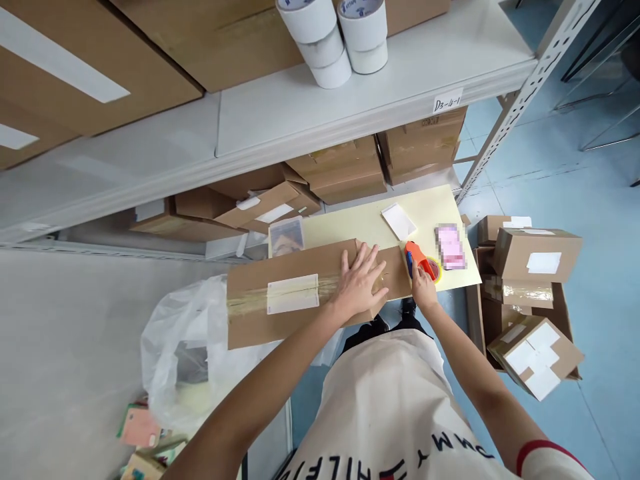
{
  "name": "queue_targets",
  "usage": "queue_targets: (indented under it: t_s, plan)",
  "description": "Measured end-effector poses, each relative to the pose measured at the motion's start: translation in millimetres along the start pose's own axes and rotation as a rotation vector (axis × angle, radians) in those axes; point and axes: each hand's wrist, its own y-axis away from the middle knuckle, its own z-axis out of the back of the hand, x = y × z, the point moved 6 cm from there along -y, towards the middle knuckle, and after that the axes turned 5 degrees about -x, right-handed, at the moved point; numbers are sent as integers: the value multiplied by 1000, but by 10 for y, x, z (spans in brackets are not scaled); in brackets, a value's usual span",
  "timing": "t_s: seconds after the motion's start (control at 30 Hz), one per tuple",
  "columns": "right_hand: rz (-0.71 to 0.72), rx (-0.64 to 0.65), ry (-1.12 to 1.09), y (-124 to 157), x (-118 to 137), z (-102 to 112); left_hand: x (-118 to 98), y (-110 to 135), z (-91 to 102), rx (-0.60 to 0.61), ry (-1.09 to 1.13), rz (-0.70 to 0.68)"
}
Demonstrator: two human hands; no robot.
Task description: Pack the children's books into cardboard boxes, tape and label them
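Observation:
A long cardboard box (250, 280) lies across the small table, its top bearing a white label (293, 294) and a strip of clear tape. My left hand (359, 283) rests palm down on the box's right part, fingers spread. At the right end an end flap (393, 273) sticks out toward my right hand (424, 288). That hand is closed around an orange tape dispenser (419, 260) with a blue part, beside the flap. A yellow-edged tape roll (435, 268) shows at the dispenser.
The cream table (345, 223) holds a white card pad (399, 221), a blurred pink item (451, 246) and a clear plastic tub (287, 236). Shelving (380, 80) with tape rolls (320, 40) stands ahead. Packed boxes (540, 257) are at right, a plastic bag (185, 340) at left.

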Motion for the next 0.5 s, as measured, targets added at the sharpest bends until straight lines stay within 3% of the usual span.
queue_targets:
  t_s: [0.13,0.23,0.3,0.4,0.47,0.5]
  plan:
    - [60,-21,3,10,64,80,30,44,26,-33,21,20]
    - [222,-57,-97,144,213,203,365,309,156,-140,46,178]
    - [349,-4,-202,282,359,227,779,693,294,-276,76,383]
    - [416,174,-311,487,577,111,1532,1603,438,-560,135,843]
    - [370,262,-359,587,698,-25,1940,2242,320,-632,263,1158]
    - [336,271,-392,622,751,-85,2078,2480,198,-623,379,1245]
